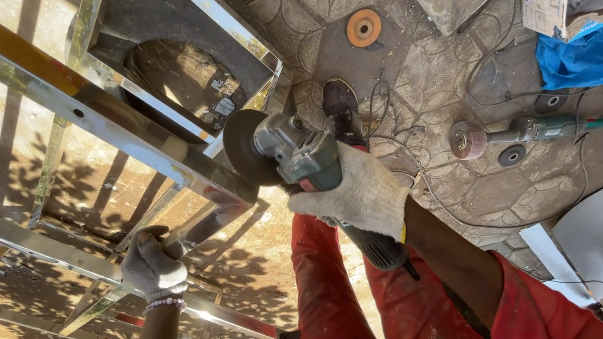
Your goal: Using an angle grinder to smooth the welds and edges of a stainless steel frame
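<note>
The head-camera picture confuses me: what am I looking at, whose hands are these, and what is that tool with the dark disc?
The camera sits on a person's head and looks down, so both gloved hands are the wearer's own. The right hand, in a white knitted glove, grips a grey-green angle grinder, whose dark round disc meets a shiny square-tube metal frame. The left hand, in a grey glove, holds a lower bar of that frame. The person wears red overalls. On the patterned paving lie a second grinder with a pinkish flap wheel, an orange disc, cables and a blue cloth.
</note>
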